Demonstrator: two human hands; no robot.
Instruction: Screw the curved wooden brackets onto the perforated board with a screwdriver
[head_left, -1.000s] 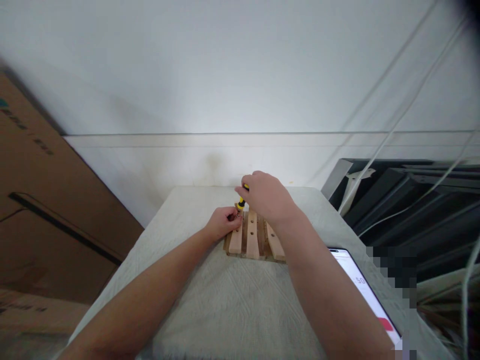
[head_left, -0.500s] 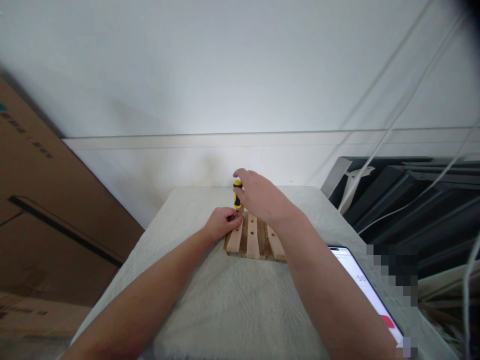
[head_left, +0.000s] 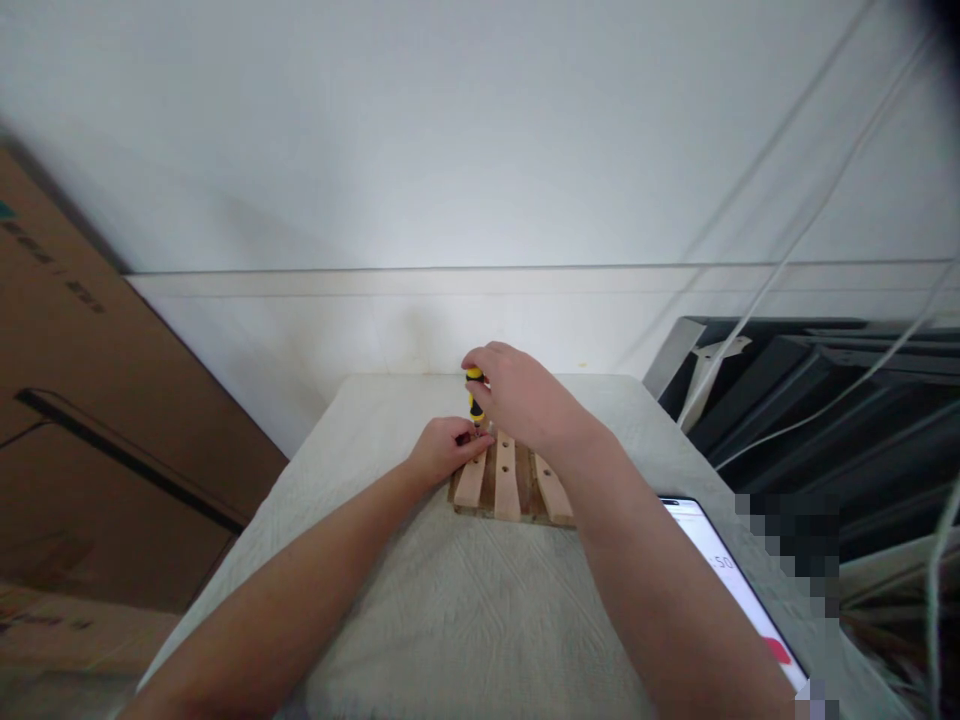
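Observation:
A small wooden slatted panel (head_left: 506,488) with holes in its slats lies on a table covered with white cloth (head_left: 450,600). My right hand (head_left: 525,400) is closed around a yellow and black screwdriver (head_left: 475,396), held upright over the panel's far left corner. My left hand (head_left: 444,448) rests at that same corner, fingers pinched at the screwdriver's tip; what they pinch is too small to make out.
A phone (head_left: 739,590) with a lit screen lies near the table's right edge. A large cardboard box (head_left: 97,420) leans at the left. Dark panels (head_left: 825,420) and white cables (head_left: 787,250) fill the right side. A white wall stands behind.
The screwdriver went from tilted under my right hand to upright. My right hand's fingers shifted on the handle. My left hand stayed at the panel's corner.

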